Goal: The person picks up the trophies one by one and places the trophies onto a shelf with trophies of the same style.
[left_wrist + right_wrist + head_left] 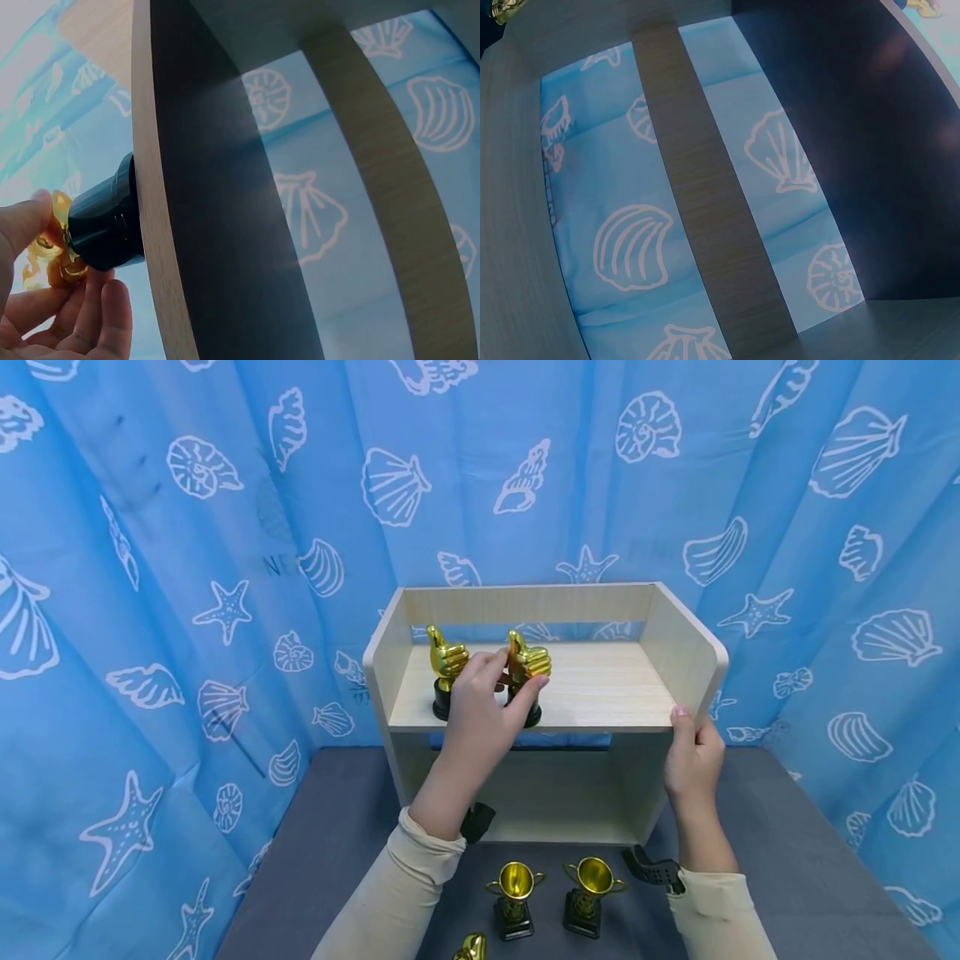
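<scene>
Crowding left fingers (489, 665) pinching 1 trophy (536, 662), its twin (446, 657) shares the shelf (600, 683) right fingers (682, 725) grip.

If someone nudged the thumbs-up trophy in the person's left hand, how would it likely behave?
The thumbs-up trophy would probably stay stiff, as its shape looks moulded and hard. Its shiny gold finish may feel slippery. A push near the top could tip it, since it stands tall on a narrow black base.
</scene>
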Tool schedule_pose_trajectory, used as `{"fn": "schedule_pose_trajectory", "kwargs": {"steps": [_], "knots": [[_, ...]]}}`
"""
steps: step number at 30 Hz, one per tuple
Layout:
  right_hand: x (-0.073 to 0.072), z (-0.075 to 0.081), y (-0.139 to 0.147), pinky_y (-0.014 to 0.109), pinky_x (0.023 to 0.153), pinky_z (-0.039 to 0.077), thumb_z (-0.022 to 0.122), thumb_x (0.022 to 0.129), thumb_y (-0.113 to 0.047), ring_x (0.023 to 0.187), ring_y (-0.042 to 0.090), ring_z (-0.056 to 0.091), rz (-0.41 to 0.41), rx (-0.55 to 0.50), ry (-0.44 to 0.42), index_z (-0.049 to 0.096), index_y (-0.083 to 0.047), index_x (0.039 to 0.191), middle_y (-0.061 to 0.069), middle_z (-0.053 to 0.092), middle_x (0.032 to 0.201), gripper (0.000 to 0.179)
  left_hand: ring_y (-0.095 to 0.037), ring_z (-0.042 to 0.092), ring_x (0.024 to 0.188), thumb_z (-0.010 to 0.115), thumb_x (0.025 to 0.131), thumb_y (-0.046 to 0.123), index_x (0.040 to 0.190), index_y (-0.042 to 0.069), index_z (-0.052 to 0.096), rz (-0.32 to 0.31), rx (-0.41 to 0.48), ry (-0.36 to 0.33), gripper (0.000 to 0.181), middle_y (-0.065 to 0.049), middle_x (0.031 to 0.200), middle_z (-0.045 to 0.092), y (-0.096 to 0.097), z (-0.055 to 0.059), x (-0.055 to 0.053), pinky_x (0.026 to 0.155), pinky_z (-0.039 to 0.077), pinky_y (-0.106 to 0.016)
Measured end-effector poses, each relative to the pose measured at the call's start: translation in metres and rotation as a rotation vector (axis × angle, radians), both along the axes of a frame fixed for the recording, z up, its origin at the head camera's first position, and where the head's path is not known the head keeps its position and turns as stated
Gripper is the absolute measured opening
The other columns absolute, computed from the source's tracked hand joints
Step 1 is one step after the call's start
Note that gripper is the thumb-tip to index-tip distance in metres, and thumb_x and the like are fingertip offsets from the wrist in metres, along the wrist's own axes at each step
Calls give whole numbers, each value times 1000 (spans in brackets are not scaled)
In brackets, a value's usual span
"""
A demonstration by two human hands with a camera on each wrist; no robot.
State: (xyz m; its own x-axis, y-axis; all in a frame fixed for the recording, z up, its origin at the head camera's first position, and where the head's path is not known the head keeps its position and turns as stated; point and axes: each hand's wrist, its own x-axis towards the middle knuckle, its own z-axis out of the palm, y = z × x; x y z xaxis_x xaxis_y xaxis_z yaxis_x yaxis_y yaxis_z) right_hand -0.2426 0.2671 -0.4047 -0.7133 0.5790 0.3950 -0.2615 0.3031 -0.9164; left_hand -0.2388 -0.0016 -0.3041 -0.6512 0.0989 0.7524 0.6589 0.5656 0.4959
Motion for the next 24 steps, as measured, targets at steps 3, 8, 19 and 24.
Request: {"fn": "schedule_pose_trajectory", "kwargs": {"steps": [3, 8, 19, 24], "knots": [[0, 0, 0, 46, 107, 46, 46, 111, -36, 119, 14, 61, 4, -4, -12, 65, -4, 143, 16, 66, 144, 48, -24, 72, 95, 84, 94, 29, 135, -5, 69, 3, -4, 1, 55, -15, 112, 70, 0, 0, 0, 81, 64, -34], [1, -1, 1, 57, 115, 44, 45, 111, -35, 130, 30, 60, 24, -13, -16, 62, -4, 146, 17, 64, 148, 50, -24, 72, 96, 83, 94, 29, 135, -6, 68, 11, -19, 0, 55, -15, 114, 69, 0, -1, -1, 82, 64, -33], [1, 0, 1, 55, 112, 44, 45, 112, -35, 125, 21, 60, 24, -18, -5, 62, -4, 146, 15, 64, 147, 49, -23, 72, 95, 83, 95, 29, 140, -7, 64, 19, -9, 0, 60, -16, 115, 68, 1, -1, -2, 81, 64, -33], [1, 0, 0, 54, 111, 44, 45, 111, -36, 121, 15, 59, 21, -16, -7, 63, -4, 145, 16, 65, 147, 50, -23, 72, 95, 82, 96, 29, 142, -7, 62, 11, 4, -2, 62, -17, 116, 68, 2, -2, -3, 81, 64, -33]]}}
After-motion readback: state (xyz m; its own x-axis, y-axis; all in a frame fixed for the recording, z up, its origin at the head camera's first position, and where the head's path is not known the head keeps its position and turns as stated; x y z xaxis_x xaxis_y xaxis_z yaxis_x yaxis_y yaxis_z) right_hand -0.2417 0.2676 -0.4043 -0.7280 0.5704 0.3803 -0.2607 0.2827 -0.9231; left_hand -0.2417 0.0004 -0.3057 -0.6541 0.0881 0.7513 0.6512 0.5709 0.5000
